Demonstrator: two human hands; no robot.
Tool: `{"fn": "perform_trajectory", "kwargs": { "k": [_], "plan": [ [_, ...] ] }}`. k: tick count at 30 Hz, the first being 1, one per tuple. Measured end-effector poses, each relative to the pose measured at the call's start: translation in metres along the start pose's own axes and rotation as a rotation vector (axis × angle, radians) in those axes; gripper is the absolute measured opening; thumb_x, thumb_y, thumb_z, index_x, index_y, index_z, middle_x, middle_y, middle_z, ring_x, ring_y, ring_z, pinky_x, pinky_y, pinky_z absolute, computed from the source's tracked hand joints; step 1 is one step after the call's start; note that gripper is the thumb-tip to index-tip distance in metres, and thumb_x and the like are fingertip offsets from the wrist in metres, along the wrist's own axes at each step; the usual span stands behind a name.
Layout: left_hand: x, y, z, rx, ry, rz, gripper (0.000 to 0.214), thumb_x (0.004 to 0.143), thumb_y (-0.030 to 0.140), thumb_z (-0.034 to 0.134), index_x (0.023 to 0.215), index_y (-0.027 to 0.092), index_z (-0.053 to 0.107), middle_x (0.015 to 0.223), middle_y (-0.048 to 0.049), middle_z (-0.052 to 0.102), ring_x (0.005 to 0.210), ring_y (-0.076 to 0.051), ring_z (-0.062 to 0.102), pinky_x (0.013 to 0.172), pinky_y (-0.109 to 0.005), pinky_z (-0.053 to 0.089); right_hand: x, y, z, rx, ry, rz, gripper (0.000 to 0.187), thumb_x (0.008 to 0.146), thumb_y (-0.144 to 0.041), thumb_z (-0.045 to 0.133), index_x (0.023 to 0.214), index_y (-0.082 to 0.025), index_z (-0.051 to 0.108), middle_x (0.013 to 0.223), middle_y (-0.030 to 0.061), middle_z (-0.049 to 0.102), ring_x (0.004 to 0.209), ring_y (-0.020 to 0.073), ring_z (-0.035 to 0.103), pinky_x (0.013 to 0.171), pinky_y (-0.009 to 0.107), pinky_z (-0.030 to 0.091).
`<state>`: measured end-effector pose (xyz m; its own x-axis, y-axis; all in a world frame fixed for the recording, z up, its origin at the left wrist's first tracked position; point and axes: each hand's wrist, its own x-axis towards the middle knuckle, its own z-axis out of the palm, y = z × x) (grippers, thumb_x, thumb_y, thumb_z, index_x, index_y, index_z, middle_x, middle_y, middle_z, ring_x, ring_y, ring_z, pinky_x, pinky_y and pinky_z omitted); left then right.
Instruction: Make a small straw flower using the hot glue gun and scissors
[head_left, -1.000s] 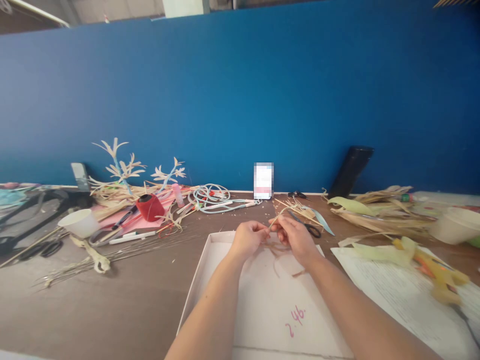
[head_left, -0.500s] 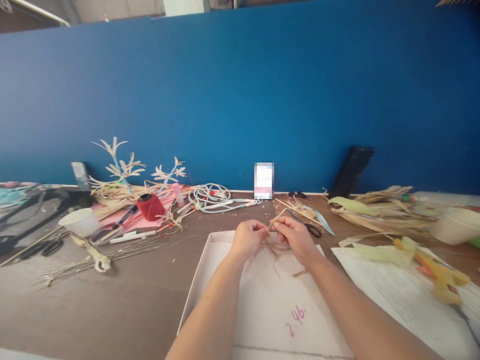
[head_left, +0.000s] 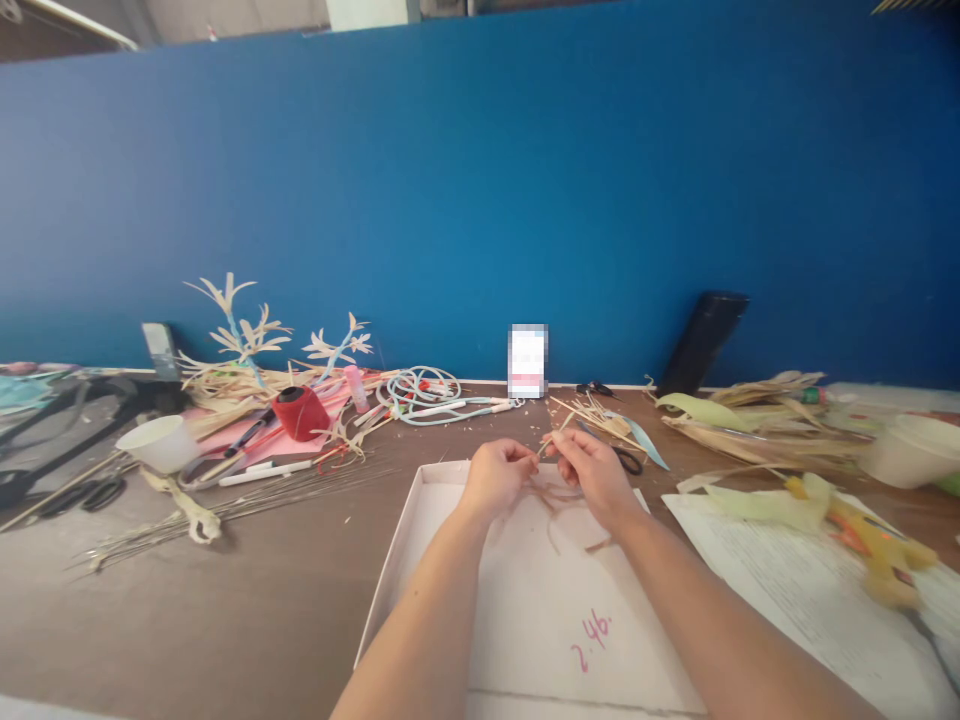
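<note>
Over the far end of a white shallow box (head_left: pixel 525 600), my left hand (head_left: pixel 501 476) and my right hand (head_left: pixel 589 468) nearly meet. A thin pale dried strip (head_left: pixel 556 437) is pinched between the fingertips of both, its free end sticking up to the right. My left hand's fingers are closed on its lower end; the right thumb and forefinger grip it a little higher. Several thin brown strips (head_left: pixel 553 515) lie in the box beneath the hands. Pink handwriting marks the box's floor. How the strip ends inside the left fingers is hidden.
Left stand a white cup (head_left: pixel 159 443), red thread spool (head_left: pixel 300 413), husk flowers (head_left: pixel 247 335) and wires (head_left: pixel 247 510). Black-handled scissors (head_left: pixel 628 461) lie beyond my right hand. A yellow glue gun (head_left: pixel 885 560) rests on paper at right. Behind is a blue partition (head_left: pixel 480 200).
My right thumb and fingers have shifted slightly along the strip, and its angle differs a little. My left hand stays nearly still.
</note>
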<state>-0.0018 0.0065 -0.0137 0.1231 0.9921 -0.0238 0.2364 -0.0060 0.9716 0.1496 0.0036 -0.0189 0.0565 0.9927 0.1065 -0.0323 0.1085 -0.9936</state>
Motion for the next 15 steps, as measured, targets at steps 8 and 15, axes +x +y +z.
{"fn": "perform_trajectory", "kwargs": {
  "k": [8,15],
  "plan": [
    [-0.0015,0.0010,-0.0006,0.051,0.000,0.002,0.011,0.068,0.026,0.058,0.070,0.017,0.064,0.068,-0.0013,0.066,0.057,-0.010,0.053,0.055,-0.021,0.040,0.0027,0.0008,-0.0023,-0.008,0.056,-0.007,0.031,0.068,-0.049,0.064,0.076,-0.019,0.065,0.057,-0.0009,0.055,0.043,0.0082,0.036,0.040,0.023,0.024],
    [-0.0019,0.0021,-0.0007,0.039,-0.005,-0.008,0.013,0.069,0.028,0.059,0.071,0.016,0.064,0.066,-0.0016,0.065,0.055,-0.010,0.051,0.054,-0.022,0.040,0.0016,-0.0011,-0.0016,-0.008,0.039,-0.014,0.026,0.071,-0.044,0.063,0.077,-0.019,0.066,0.057,-0.0011,0.055,0.044,0.0077,0.036,0.040,0.022,0.025]
  ]
}}
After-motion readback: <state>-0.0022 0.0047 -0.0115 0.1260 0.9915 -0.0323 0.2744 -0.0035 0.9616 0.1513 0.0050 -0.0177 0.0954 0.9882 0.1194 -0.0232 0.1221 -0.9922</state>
